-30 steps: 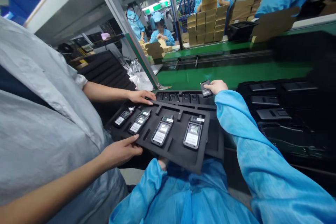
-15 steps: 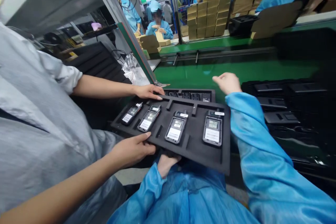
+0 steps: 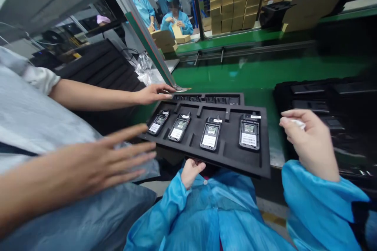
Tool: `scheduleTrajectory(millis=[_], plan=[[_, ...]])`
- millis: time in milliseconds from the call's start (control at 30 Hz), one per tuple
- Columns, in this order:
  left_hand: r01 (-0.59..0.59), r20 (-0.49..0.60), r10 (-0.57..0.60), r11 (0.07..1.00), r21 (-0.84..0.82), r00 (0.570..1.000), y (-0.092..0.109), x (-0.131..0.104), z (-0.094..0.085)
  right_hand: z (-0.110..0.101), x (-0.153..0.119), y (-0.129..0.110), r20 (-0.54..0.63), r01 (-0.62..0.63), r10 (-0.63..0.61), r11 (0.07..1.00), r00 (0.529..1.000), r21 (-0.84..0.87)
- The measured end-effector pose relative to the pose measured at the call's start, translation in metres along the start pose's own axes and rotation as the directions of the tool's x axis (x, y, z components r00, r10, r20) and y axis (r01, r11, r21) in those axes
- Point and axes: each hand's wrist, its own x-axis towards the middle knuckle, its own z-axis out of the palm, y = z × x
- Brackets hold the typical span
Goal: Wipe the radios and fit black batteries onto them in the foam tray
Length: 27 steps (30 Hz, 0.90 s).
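Front tray (image 3: 265,137) slightly askew, hiding part of rear tray (image 3: 242,97); support under it partly hidden, can't tell. In it, four radios (image 3: 211,136), one per pocket, backs up, top ends pointing away, w/ white labels showing. Small black packs (image 3: 221,101) lined up in rear tray, on green tabletop (image 3: 253,74). L hand (image 3: 191,172) at front tray's near edge, w/ fingers curled; gripping it or just beneath, can't tell. R hand (image 3: 313,141) off that tray's R end, w/ fingers closed in a pinch on small white scrap (image 3: 298,124), poss. paper or film, too small to tell. Just past R hand, black parts (image 3: 308,88) in dark area, detail lost. Co-wkr's far hand (image 3: 154,93) at far L corner, prob. touching; co-wkr's near hand (image 3: 97,160) blurred, w/ fingers spread, apparently off the tray. Progress, judged by look: done, seating of all four radios; not done, backs, prob. open w/ no covers on, labels bare. Packs apparently all apart from radios. State of the dark parts: can't tell.
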Motion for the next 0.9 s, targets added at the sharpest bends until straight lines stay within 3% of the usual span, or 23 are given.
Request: scheduleTrajectory(millis=[100,200,333,467,600,667,767,833,900], plan=[[-0.010,-0.006,0.010,1.000,0.009,1.000,0.000,0.004,-0.005,0.008,0.000,0.044,0.049,-0.123,0.139,0.960,0.989,-0.251],[-0.002,-0.007,0.002,0.999,0.037,1.000,0.002,0.003,-0.006,0.017,-0.008,0.066,0.201,-0.166,0.221,0.952,0.954,-0.257],[0.047,-0.005,-0.046,0.993,0.112,0.999,0.009,0.003,-0.003,0.029,-0.017,0.061,0.338,-0.246,0.231,0.969,0.912,0.002],[0.108,0.030,-0.118,0.968,0.225,0.993,0.017,0.014,-0.003,0.043,-0.007,0.052,0.296,-0.288,0.251,0.953,0.922,0.090],[0.150,0.161,-0.224,0.915,0.373,0.961,0.031,0.022,-0.020,0.043,0.004,0.057,0.273,-0.281,0.242,0.953,0.931,0.112],[0.156,0.273,-0.299,0.882,0.444,0.914,0.051,0.018,-0.032,0.036,0.005,0.059,0.215,-0.298,0.258,0.937,0.942,0.182],[0.118,0.458,-0.383,0.854,0.507,0.802,0.105,0.009,-0.035,0.023,0.002,0.056,0.089,-0.290,0.276,0.900,0.957,0.326],[-0.045,0.582,-0.303,0.861,0.507,0.755,0.148,0.011,-0.019,0.017,0.002,0.048,0.058,-0.261,0.257,0.900,0.965,0.350],[-0.160,0.602,-0.176,0.873,0.462,0.779,0.184,0.023,0.012,0.015,0.004,0.036,0.095,-0.253,0.235,0.915,0.967,0.315]])
